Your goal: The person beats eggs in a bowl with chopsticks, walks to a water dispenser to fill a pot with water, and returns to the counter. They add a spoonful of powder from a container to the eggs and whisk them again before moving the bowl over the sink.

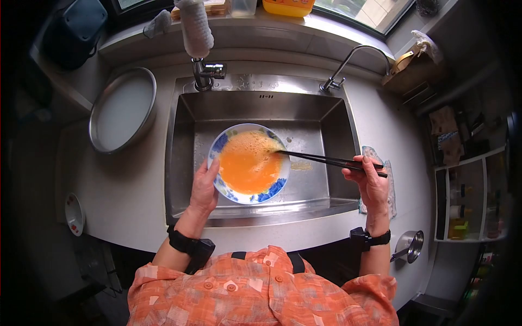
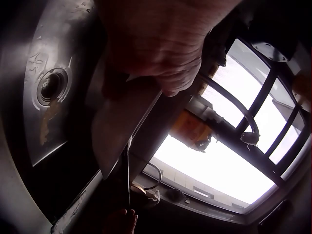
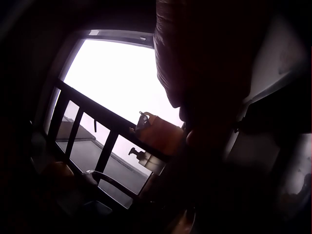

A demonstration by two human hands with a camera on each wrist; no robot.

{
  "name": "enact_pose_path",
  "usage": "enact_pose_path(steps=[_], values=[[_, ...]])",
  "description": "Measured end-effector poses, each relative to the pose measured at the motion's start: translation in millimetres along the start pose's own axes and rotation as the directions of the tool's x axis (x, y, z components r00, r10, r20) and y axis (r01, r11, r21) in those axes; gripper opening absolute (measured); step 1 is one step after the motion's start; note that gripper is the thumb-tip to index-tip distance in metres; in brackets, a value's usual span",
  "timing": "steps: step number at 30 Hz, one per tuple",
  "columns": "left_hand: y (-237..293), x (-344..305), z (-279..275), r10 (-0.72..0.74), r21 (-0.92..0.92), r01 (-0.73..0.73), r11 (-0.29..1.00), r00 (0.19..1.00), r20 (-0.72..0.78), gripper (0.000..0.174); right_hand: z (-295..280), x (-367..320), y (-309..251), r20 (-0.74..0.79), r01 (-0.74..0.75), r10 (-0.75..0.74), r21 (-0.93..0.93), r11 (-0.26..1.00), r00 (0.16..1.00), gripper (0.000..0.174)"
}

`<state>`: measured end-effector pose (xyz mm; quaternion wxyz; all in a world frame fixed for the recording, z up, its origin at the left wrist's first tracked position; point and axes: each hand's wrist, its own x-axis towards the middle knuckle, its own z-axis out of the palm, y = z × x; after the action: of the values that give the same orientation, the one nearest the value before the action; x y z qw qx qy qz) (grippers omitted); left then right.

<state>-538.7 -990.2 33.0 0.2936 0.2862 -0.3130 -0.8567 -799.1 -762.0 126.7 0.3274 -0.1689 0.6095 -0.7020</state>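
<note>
Over the sink, my left hand [image 1: 204,187] grips the left edge of a white bowl [image 1: 275,190] with blue flowers, thumb at the rim. Orange beaten egg [image 1: 244,165] with froth along its upper side fills much of the bowl. My right hand [image 1: 374,182] holds a pair of dark chopsticks [image 1: 326,159] near their thick ends; their tips dip into the froth at the bowl's right side. In the left wrist view, the bowl's underside [image 2: 117,129] shows below the left hand [image 2: 156,44]. The right wrist view is mostly dark around the right hand [image 3: 168,63].
Yellowish spilled liquid [image 1: 302,164] lies in the steel sink [image 1: 310,195]. Behind stand a wrapped faucet [image 1: 202,73] and a thin curved tap [image 1: 353,54]. A large metal basin [image 1: 122,111] is on the left counter, a small bowl [image 1: 75,214] nearer. A cloth [image 1: 392,201] and small pot [image 1: 410,245] are right.
</note>
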Motion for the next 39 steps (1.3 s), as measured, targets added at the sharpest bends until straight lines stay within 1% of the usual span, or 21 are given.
enact_pose_path(steps=[2, 4, 5, 7, 8, 10, 11, 13, 15, 16, 17, 20, 23, 24, 27, 30, 31, 33, 35, 38, 39], values=[[1, -1, 1, -0.008, -0.008, 0.008, 1.000, 1.000, 0.003, 0.033, 0, 5, 9, -0.011, 0.029, -0.029, 0.021, 0.999, 1.000, 0.028], [1, 0, 1, -0.026, 0.001, 0.026, 1.000, 1.000, -0.003, 0.032, -4, 9, 23, -0.025, 0.083, -0.080, 0.110, 0.990, 0.996, 0.028], [1, -1, 2, -0.025, 0.000, 0.025, 1.000, 1.000, -0.005, 0.032, -3, 10, 27, -0.023, 0.083, -0.081, 0.110, 0.990, 0.996, 0.028], [2, -1, 3, -0.043, -0.013, 0.043, 0.999, 0.999, -0.003, 0.032, -2, 11, 38, -0.212, 0.156, -0.106, 0.236, 0.959, 0.972, 0.026], [2, 0, 3, -0.042, -0.014, 0.042, 0.999, 0.999, -0.002, 0.032, -5, 12, 46, -0.211, 0.157, -0.107, 0.236, 0.959, 0.972, 0.026], [1, -1, 2, -0.030, -0.018, 0.031, 0.999, 0.999, 0.013, 0.032, -16, 15, 70, -0.136, 0.040, -0.029, 0.077, 0.996, 0.990, 0.025], [1, -1, 3, -0.032, -0.015, 0.032, 0.999, 0.999, 0.019, 0.032, -23, 15, 87, -0.139, -0.026, 0.001, -0.176, 0.984, 0.990, 0.025], [2, 1, 3, -0.020, 0.010, 0.020, 1.000, 1.000, -0.009, 0.031, -18, 8, 77, -0.268, 0.014, -0.059, -0.167, 0.986, 0.962, 0.026], [-1, -2, -1, -0.021, 0.000, 0.021, 1.000, 1.000, -0.021, 0.031, -12, -1, 57, -0.271, 0.136, -0.098, 0.126, 0.983, 0.958, 0.027], [0, 0, 0, -0.020, -0.009, 0.019, 1.000, 1.000, -0.009, 0.031, -11, -6, 50, -0.249, 0.131, -0.065, 0.258, 0.957, 0.966, 0.027], [1, 0, 2, -0.018, -0.008, 0.017, 1.000, 1.000, -0.004, 0.031, -8, -10, 50, -0.250, 0.137, -0.071, 0.258, 0.956, 0.966, 0.027], [1, -2, 4, -0.007, -0.010, 0.007, 1.000, 1.000, 0.002, 0.030, 17, -27, 61, -0.021, 0.009, -0.003, 0.321, 0.947, 1.000, 0.027], [-1, 1, 1, -0.015, -0.037, 0.016, 0.999, 1.000, 0.014, 0.030, 44, -37, 75, 0.058, -0.083, 0.069, 0.295, 0.952, 0.996, 0.026], [-1, 1, 1, -0.013, -0.043, 0.014, 0.999, 1.000, 0.023, 0.030, 48, -37, 76, 0.059, -0.084, 0.070, 0.296, 0.951, 0.996, 0.026], [1, 0, 4, -0.014, -0.042, 0.015, 0.999, 1.000, 0.024, 0.030, 53, -34, 77, 0.026, -0.089, 0.085, 0.335, 0.938, 0.996, 0.028], [1, 0, 4, -0.022, -0.032, 0.022, 0.999, 1.000, 0.016, 0.030, 44, -30, 78, -0.049, -0.004, 0.021, 0.325, 0.946, 0.999, 0.027], [1, 0, 4, -0.024, -0.026, 0.025, 0.999, 1.000, 0.011, 0.031, 41, -30, 76, -0.049, -0.005, 0.022, 0.324, 0.946, 0.999, 0.027], [1, 0, 5, -0.028, -0.019, 0.028, 0.999, 0.999, 0.016, 0.031, 35, -28, 72, -0.139, 0.050, -0.006, 0.318, 0.947, 0.990, 0.026], [1, 0, 5, -0.032, -0.011, 0.032, 0.999, 0.999, 0.021, 0.031, 23, -25, 73, -0.147, 0.069, -0.020, 0.332, 0.941, 0.989, 0.026], [-1, 0, 4, -0.026, -0.001, 0.026, 1.000, 1.000, 0.015, 0.031, 4, -20, 70, -0.237, 0.149, -0.063, 0.365, 0.919, 0.969, 0.026], [0, 0, 5, -0.030, 0.000, 0.030, 1.000, 1.000, 0.007, 0.032, -2, -19, 65, -0.238, 0.148, -0.061, 0.366, 0.919, 0.969, 0.026]])
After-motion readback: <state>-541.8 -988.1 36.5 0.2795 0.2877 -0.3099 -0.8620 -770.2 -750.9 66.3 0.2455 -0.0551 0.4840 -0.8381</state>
